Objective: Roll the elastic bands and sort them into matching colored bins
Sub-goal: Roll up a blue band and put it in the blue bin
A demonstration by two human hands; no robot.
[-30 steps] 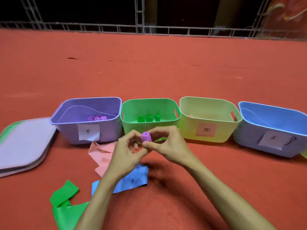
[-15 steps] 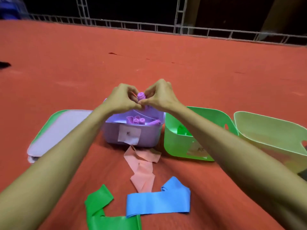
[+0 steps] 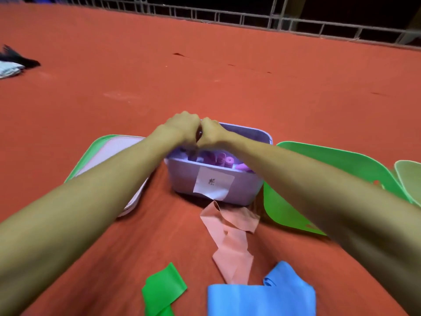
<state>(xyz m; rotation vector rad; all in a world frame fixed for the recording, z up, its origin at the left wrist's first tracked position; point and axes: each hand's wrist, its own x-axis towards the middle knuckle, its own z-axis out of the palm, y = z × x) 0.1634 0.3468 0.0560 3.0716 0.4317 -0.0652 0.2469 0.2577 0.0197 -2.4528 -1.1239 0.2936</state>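
Fingers (image 3: 189,140) curled — over boxy purple plastic bin (image 3: 248,190).

Dim warm light, motion blur

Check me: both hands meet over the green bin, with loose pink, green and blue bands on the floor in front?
Not quite: in the head view the left hand and right hand meet over the purple bin. The pink band, green band and blue band do lie loose in front.
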